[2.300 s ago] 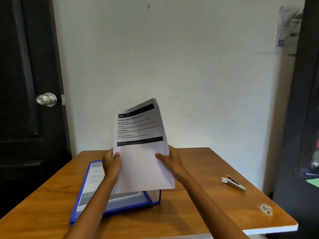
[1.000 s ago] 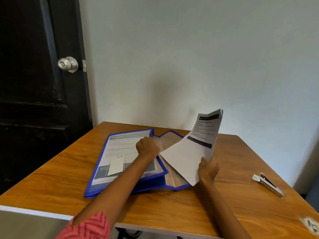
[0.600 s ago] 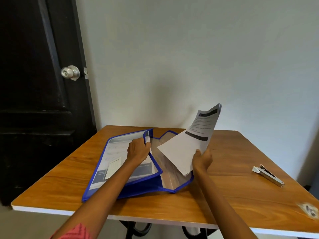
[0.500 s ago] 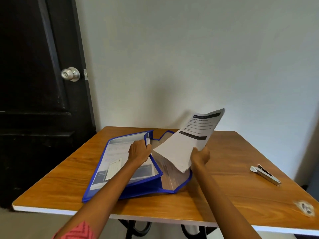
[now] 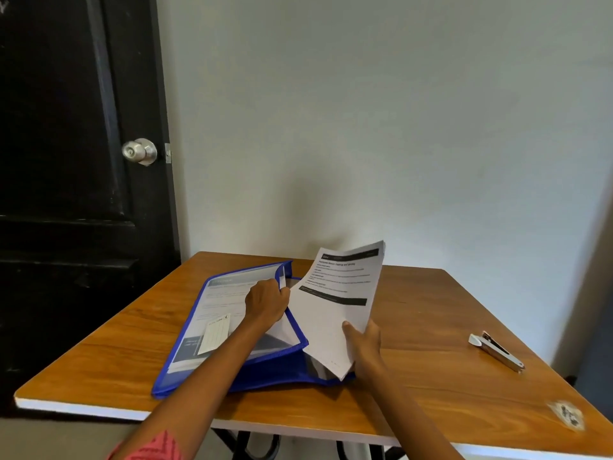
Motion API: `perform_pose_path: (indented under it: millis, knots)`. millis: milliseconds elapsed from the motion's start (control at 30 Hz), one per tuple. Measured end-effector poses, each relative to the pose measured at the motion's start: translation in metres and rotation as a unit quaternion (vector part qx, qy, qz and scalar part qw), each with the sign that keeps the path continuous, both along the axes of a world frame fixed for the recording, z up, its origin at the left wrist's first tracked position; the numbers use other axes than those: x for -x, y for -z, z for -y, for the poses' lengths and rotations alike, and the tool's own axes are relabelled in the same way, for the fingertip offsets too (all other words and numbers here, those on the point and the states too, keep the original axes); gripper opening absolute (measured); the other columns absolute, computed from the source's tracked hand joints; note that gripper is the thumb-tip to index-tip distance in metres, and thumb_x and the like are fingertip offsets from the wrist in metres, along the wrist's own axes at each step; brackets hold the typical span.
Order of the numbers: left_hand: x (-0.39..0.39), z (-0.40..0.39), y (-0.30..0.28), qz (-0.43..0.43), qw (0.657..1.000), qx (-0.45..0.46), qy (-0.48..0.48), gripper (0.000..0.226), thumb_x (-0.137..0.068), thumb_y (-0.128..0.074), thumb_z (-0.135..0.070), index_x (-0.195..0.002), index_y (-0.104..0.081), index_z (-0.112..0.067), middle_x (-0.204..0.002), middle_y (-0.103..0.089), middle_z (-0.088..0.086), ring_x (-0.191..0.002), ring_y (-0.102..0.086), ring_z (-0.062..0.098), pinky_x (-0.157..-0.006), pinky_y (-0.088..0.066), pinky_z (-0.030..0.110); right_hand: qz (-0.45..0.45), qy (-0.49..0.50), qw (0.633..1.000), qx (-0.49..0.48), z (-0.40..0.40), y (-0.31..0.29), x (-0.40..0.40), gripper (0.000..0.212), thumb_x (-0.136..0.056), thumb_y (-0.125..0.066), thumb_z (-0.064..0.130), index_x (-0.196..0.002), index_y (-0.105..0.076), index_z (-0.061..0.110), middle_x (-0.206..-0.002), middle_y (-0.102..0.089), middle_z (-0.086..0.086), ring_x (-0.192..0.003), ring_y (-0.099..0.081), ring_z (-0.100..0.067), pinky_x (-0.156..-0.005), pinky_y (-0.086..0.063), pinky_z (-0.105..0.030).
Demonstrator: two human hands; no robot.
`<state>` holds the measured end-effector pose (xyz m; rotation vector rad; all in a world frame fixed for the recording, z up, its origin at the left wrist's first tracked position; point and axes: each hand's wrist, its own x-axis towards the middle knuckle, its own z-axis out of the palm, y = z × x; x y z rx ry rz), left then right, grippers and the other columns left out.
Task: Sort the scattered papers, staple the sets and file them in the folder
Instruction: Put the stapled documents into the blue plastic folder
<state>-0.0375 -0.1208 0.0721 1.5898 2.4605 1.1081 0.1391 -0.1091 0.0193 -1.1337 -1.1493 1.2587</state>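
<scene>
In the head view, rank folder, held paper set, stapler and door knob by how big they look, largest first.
1. Folder, widest spread on the table.
2. Paper set, a bit smaller.
3. Stapler.
4. Door knob.
Stapler and knob look close in area, and the knob stands farther off, so that order is unsure.

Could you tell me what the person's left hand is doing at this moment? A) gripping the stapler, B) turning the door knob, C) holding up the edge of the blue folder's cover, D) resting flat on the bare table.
C: the left hand grips the raised edge of the blue folder, holding it open while the right hand brings the stapled papers toward the opening; the stapler lies untouched on the table.
</scene>
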Motion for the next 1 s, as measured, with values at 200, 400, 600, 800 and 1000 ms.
perform_pose_path:
  millis: [200,400,600,800,1000]
  knots:
    - [0.001,0.001,-0.001,-0.009,1.0,-0.017,-0.002,0.027,-0.096,-0.045,-0.027,-0.073,-0.048,-0.013,-0.079,-0.054,0.004,-0.071,-0.051,0.014,-0.062,-0.037,0.021,-0.005,-0.075,0.996,0.046,-0.004,-0.009,-0.007,0.036,-0.092,-0.055,0.007,-0.125,-0.043,0.012,-0.118,-0.059,-0.014,-0.089,-0.06,-0.025,-0.06,-0.05,-0.031]
    - [0.003,0.0,-0.001,-0.023,1.0,-0.008,0.013,0.023,-0.096,-0.045,-0.029,-0.082,-0.05,-0.012,-0.095,-0.065,0.009,-0.077,-0.059,0.018,-0.059,-0.037,0.018,0.019,-0.124,0.991,0.046,-0.007,-0.021,-0.006,0.027,-0.091,-0.054,0.002,-0.115,-0.047,0.013,-0.105,-0.061,-0.009,-0.086,-0.06,-0.022,-0.06,-0.048,-0.028]
    - [0.003,-0.001,-0.002,-0.027,1.0,-0.008,0.004,0.025,-0.096,-0.045,-0.028,-0.078,-0.049,-0.012,-0.081,-0.056,0.003,-0.069,-0.052,0.012,-0.047,-0.029,0.013,0.045,-0.131,0.987,0.084,-0.012,-0.022,-0.006,0.037,-0.09,-0.056,0.001,-0.124,-0.045,0.008,-0.121,-0.058,-0.017,-0.103,-0.058,-0.031,-0.066,-0.049,-0.032]
    - [0.003,-0.002,-0.002,-0.034,0.999,-0.004,0.0,0.025,-0.096,-0.045,-0.03,-0.08,-0.049,-0.011,-0.092,-0.065,0.009,-0.07,-0.051,0.013,-0.047,-0.028,0.012,0.047,-0.139,0.985,0.091,-0.015,-0.018,-0.006,0.037,-0.089,-0.058,0.002,-0.123,-0.045,0.011,-0.116,-0.059,-0.015,-0.101,-0.058,-0.029,-0.075,-0.05,-0.038]
    - [0.004,-0.001,-0.001,-0.033,0.999,-0.004,0.014,0.031,-0.096,-0.047,-0.031,-0.1,-0.06,-0.004,-0.103,-0.066,0.011,-0.081,-0.061,0.02,-0.061,-0.041,0.019,0.061,-0.153,0.983,0.083,-0.02,-0.025,-0.002,0.032,-0.088,-0.06,0.005,-0.116,-0.046,0.014,-0.097,-0.06,-0.006,-0.091,-0.06,-0.025,-0.065,-0.051,-0.032]
